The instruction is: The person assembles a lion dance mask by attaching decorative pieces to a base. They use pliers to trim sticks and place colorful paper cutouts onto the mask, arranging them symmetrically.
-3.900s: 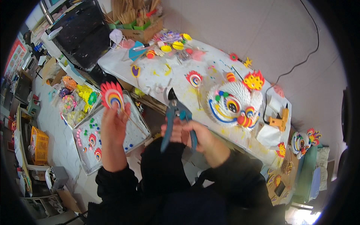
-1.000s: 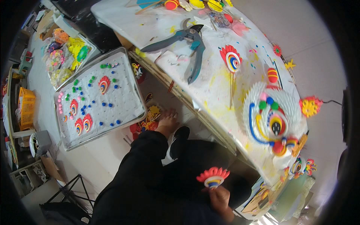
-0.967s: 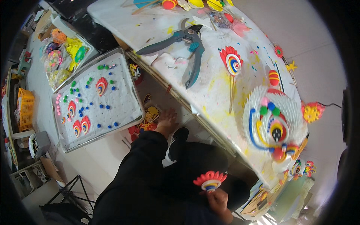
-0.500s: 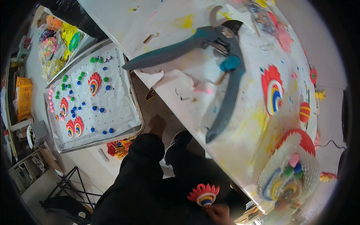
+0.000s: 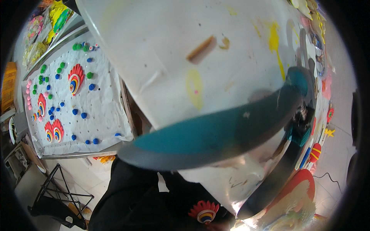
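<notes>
Low in the view, my right hand (image 5: 218, 226) shows only as a dim sliver at the lower edge. Its fingers close on the base of a red flame-edged clay ornament (image 5: 204, 212) with stacked white, yellow and blue bands, held above my dark-clothed lap (image 5: 142, 196). My left hand does not show. Between the camera and the table, a large teal-and-grey handle (image 5: 216, 127) of hand shears looms close, its other handle running down at the right.
At left a paper-lined metal tray (image 5: 104, 127) bears similar red ornaments (image 5: 76, 79) and several small blue, green and pink balls. The white table (image 5: 146, 42) has paint stains. A red spiky piece (image 5: 296, 192) sits at its right. A black folding stool (image 5: 58, 208) stands lower left.
The view has come closer to the table, so the shears look much larger and the tray sits further left. The ornament stays in my right hand, which now shows less.
</notes>
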`<action>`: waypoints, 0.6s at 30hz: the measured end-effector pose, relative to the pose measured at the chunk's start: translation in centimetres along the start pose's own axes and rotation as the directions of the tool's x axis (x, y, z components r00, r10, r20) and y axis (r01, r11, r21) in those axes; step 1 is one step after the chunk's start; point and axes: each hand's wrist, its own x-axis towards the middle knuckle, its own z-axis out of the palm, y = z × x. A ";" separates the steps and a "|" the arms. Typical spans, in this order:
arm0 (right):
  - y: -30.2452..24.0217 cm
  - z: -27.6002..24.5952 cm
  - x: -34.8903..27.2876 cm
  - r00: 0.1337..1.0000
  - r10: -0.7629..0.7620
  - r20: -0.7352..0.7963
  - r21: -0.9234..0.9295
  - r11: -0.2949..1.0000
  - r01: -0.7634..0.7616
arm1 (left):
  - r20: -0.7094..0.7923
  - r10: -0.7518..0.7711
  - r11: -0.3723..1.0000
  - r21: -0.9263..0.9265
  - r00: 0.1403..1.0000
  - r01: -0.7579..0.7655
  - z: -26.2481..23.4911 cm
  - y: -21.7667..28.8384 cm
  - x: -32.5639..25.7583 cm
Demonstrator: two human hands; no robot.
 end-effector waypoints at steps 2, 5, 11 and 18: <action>-0.9 0.0 1.0 1.000 0.017 0.007 0.021 1.000 -0.017 | 0.017 -0.002 1.000 -0.010 1.000 0.002 0.0 0.1 0.1; -1.5 -0.3 1.6 0.999 0.036 0.015 0.045 0.998 -0.036 | 0.041 0.001 0.999 -0.035 0.999 0.000 0.2 0.4 0.3; -1.6 -0.1 1.9 0.997 0.073 0.012 0.101 0.992 -0.074 | 0.080 0.052 0.992 -0.121 0.995 -0.042 -0.3 0.3 -1.3; -2.8 -1.9 -6.6 0.982 0.186 -0.027 0.322 0.932 -0.168 | 0.020 0.320 0.805 -0.533 0.947 -0.261 -7.9 -0.5 -16.6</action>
